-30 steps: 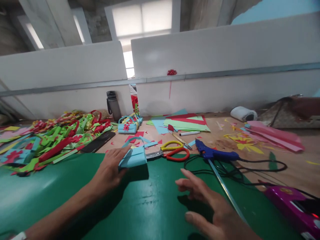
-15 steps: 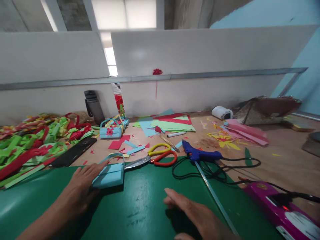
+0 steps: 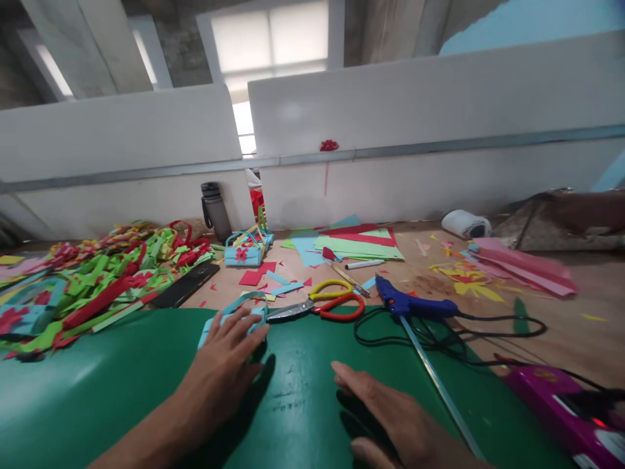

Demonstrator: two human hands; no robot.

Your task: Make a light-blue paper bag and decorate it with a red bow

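Note:
My left hand (image 3: 222,371) is open, its fingers spread in front of a small light blue paper handbag (image 3: 207,331). It hides most of the bag's front, and I cannot tell whether the fingertips touch it. The bag's looped handle stands up behind the fingers. Over the green mat (image 3: 297,397), my right hand (image 3: 390,410) is open and empty, thumb apart from the stretched fingers. Scissors (image 3: 315,306) with yellow and red handles lie just right of the bag. A blue glue gun (image 3: 415,306) with a long clear glue stick (image 3: 437,381) rests beyond my right hand.
At left are a heap of green and red paper strips (image 3: 112,280), a black phone (image 3: 188,284) and a bottle (image 3: 215,212). A finished-looking blue bag with a red flower (image 3: 243,254) stands behind. Coloured sheets (image 3: 359,245) lie centrally; a magenta power box (image 3: 556,410) sits right.
My left hand has moved off the bag's left side to in front of it, with fingers spread. The view has swung left. My right hand stays open over the mat.

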